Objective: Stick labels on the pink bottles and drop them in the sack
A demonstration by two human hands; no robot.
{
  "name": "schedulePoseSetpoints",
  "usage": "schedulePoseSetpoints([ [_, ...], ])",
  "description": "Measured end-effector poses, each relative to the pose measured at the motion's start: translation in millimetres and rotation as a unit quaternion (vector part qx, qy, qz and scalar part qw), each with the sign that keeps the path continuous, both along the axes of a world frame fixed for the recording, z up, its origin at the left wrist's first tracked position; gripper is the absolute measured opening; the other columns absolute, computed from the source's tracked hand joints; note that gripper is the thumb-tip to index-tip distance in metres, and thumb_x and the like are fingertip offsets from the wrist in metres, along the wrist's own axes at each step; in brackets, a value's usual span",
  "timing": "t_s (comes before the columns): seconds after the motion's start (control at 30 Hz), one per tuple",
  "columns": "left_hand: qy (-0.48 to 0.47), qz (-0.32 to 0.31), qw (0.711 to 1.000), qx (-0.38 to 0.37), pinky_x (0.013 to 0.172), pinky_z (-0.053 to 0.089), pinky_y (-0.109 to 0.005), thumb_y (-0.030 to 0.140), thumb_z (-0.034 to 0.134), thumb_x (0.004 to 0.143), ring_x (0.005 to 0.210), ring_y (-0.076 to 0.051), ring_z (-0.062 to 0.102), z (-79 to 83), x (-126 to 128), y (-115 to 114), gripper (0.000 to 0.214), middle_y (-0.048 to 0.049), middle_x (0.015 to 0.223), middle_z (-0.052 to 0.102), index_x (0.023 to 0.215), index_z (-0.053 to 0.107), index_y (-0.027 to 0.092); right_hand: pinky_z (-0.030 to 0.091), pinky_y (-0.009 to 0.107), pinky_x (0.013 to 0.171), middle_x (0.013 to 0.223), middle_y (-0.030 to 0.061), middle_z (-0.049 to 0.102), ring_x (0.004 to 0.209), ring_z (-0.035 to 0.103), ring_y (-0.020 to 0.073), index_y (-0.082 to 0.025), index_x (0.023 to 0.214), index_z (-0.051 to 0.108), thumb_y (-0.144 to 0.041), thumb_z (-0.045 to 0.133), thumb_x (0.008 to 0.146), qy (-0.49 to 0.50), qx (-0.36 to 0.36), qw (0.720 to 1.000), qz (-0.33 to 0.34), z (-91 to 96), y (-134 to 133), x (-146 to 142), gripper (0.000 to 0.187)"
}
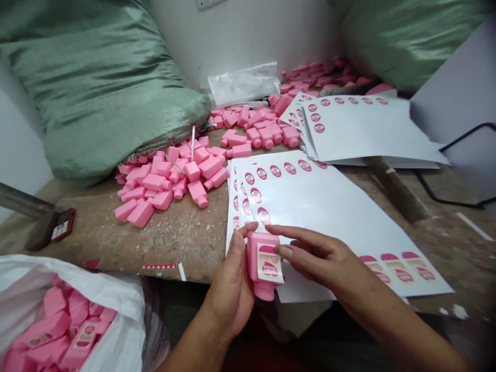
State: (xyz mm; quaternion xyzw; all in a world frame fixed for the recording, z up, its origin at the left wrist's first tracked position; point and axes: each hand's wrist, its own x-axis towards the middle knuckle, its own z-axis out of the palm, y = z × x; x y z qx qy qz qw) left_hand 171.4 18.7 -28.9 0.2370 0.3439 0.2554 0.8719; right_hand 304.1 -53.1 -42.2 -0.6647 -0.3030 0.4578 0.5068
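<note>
Left hand (231, 289) cupped, thumb raised; right hand (320, 256) angled in from the right, fingers (298, 240) extended, almost flat. Hands close together, bare forearms (403, 325) angled inward from below.

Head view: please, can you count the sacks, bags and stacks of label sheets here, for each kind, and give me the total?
Green woven sacks: 2
White bags of pink bottles: 1
Clear plastic bags: 1
Stacks of label sheets: 2
Total: 6
</note>
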Motion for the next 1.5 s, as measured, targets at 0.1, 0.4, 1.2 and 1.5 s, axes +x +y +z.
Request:
schedulePoseSetpoints([
  [0.1, -0.002, -0.003, 1.0, 0.005, 0.096, 0.046, -0.037, 0.044, 0.03, 0.098, 0.112, -0.021, 0.058, -1.1, -0.5, -1.5, 0.043, -0.0123, 0.126, 0.061, 0.123, 0.051, 0.017, 0.034, 0.026, 0.05, 0.061, -0.0009, 0.054, 0.055, 0.04, 0.012, -0.024, 0.115, 0.071, -0.051, 0.07, 0.071, -0.002, 0.003, 1.0, 0.001, 0.8, 0.0, 0.4, 0.052],
  [0.4, -0.019, -0.044, 0.997, 0.067, 0.082, 0.047, -0.027, 0.035, 0.058, 0.089, 0.094, -0.014, 0.06, -3.8, -9.8, -3.1, 0.037, -0.0041, 0.111, 0.063, 0.123, 0.049, 0.023, 0.032, 0.025, 0.049, 0.056, -0.0035, 0.046, 0.053, 0.038, 0.0116, -0.023, 0.106, 0.074, -0.049, 0.066, 0.072, -0.069, 0.026, 0.997, 0.0, 6.1, 0.7, 0.1, 0.044],
  [1.2, 0.054, -0.038, 0.994, 0.083, 0.054, 0.052, -0.02, 0.044, 0.057, 0.087, 0.075, -0.015, 0.064, -12.3, -10.3, -12.3, 0.032, -0.0035, 0.092, 0.062, 0.109, 0.051, 0.021, 0.049, 0.029, 0.06, 0.072, -0.0009, 0.065, 0.067, 0.061, 0.0173, -0.022, 0.106, 0.066, -0.046, 0.065, 0.076, -0.16, 0.072, 0.984, -0.024, -3.6, 2.1, -13.2, 0.038],
  [1.5, 0.241, 0.018, 0.955, 0.172, 0.066, 0.056, -0.028, 0.017, 0.08, 0.062, 0.087, -0.022, 0.068, 16.2, -90.8, 3.9, 0.069, -0.0064, 0.108, 0.067, 0.121, 0.045, 0.027, 0.048, 0.036, 0.078, 0.095, 0.0048, 0.068, 0.09, 0.061, 0.0243, -0.023, 0.096, 0.065, -0.052, 0.069, 0.072, -0.145, 0.066, 0.985, -0.066, -10.8, 2.3, 9.3, 0.037],
])
